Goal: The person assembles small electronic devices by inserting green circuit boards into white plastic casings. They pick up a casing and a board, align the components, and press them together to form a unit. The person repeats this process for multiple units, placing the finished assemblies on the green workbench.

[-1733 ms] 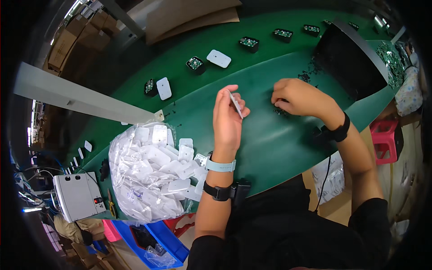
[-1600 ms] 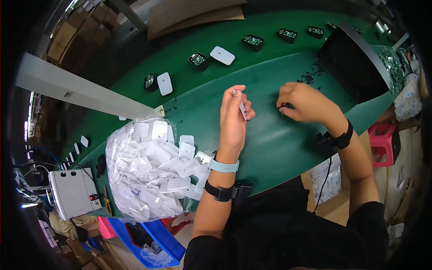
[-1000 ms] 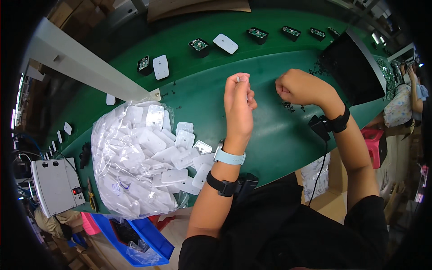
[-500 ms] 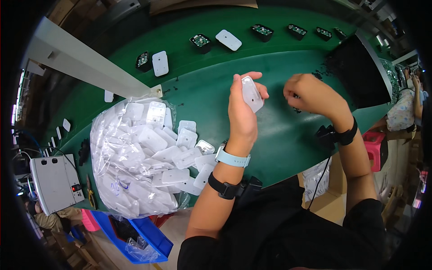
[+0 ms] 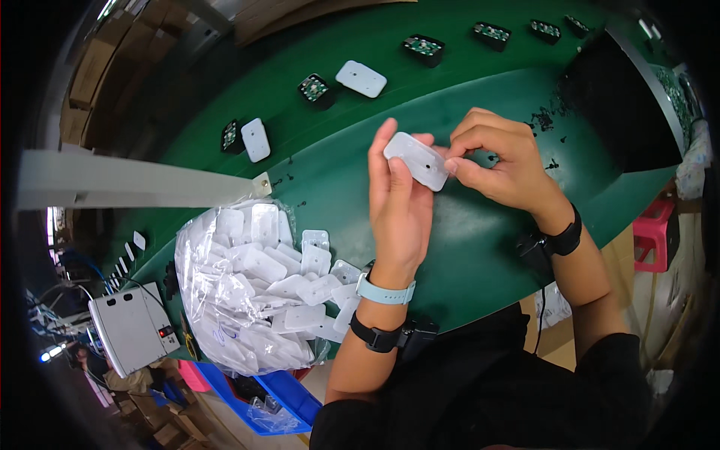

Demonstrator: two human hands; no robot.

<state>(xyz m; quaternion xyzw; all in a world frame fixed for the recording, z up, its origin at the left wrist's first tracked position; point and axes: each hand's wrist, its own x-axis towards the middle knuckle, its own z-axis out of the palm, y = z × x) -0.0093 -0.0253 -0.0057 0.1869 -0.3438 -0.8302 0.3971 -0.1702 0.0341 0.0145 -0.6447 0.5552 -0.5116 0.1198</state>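
My left hand (image 5: 397, 199) holds a small white rectangular plastic cover (image 5: 416, 160) flat against its fingertips, above the green table (image 5: 465, 247). My right hand (image 5: 499, 161) pinches the right end of the same cover with thumb and forefinger; whether a small part sits between those fingers is hidden. Both wrists wear bands. To my left lies a clear plastic bag (image 5: 240, 292) full of the same white covers, several spilling out toward my left forearm.
On the far belt lie white covers (image 5: 361, 78) (image 5: 256, 139) beside small black circuit modules (image 5: 315, 88) (image 5: 424, 46). A black bin (image 5: 622, 97) stands at right, small dark screws (image 5: 541, 120) beside it. A grey box (image 5: 131, 328) and a blue crate (image 5: 270, 390) sit lower left.
My left hand has turned the white cover from edge-on to flat and raised it. My right hand left the table by the screws and came across to pinch the cover's end.
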